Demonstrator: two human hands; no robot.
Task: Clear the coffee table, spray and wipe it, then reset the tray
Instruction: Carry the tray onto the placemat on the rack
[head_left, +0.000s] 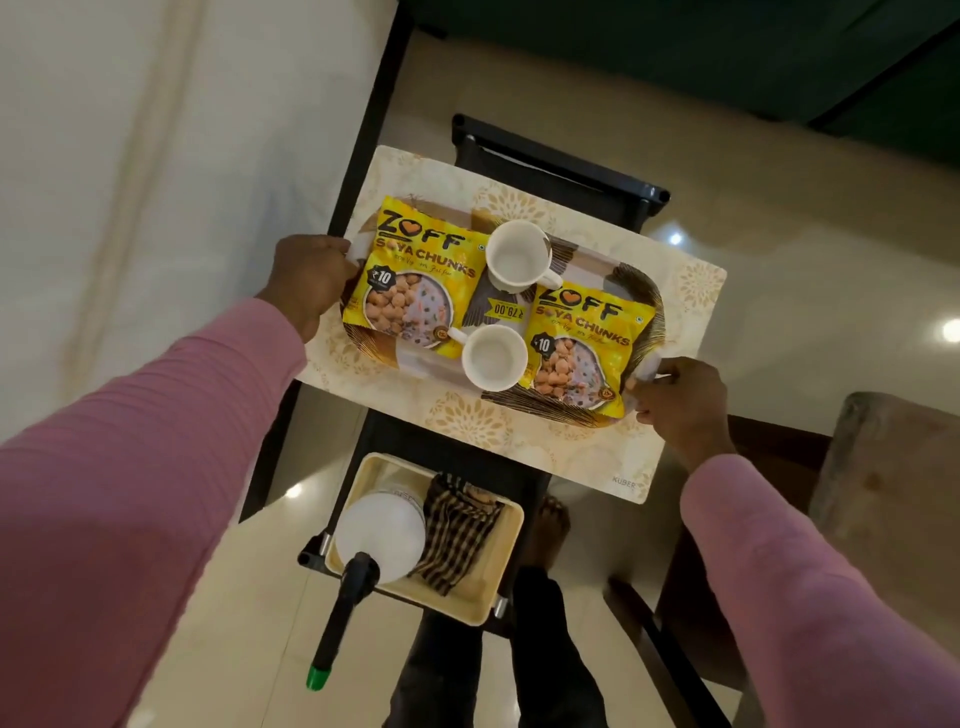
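Yellow ZOFF Soya Chunks packets (415, 283); left hand (311, 280) and right hand (680, 400) fingers grip tray (592, 262) handles.

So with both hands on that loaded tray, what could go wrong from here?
The cups stand loose on the tray; if the left hand or right hand tilts it, they may slide or tip.
The right packet lies at the rim and could slip off.
The mat juts past the narrow table; dragging the tray might pull it off.
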